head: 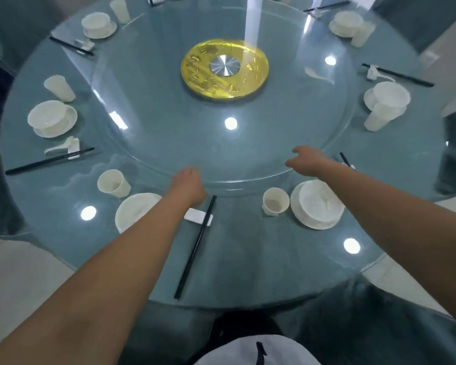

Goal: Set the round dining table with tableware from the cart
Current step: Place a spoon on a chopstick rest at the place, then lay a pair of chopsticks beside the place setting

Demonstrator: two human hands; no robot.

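I look down on a round blue-grey dining table (248, 259) with a glass turntable (221, 143) over its middle. My left hand (186, 187) rests at the turntable's near rim, fingers loosely bent and holding nothing. My right hand (304, 159) lies on the rim further right, fingers relaxed and holding nothing. Black chopsticks (195, 246) lean on a white rest (196, 216) just below my left hand. A white plate (132, 210) and cup (113, 183) sit to their left. On the right stand a cup (274, 201) and a bowl on a plate (317, 204).
Several more white place settings ring the table, among them a bowl on a plate (52, 118) at the left and another (388, 97) at the right. A gold disc with a metal hub (224, 68) marks the turntable's centre. Grey chairs surround the table.
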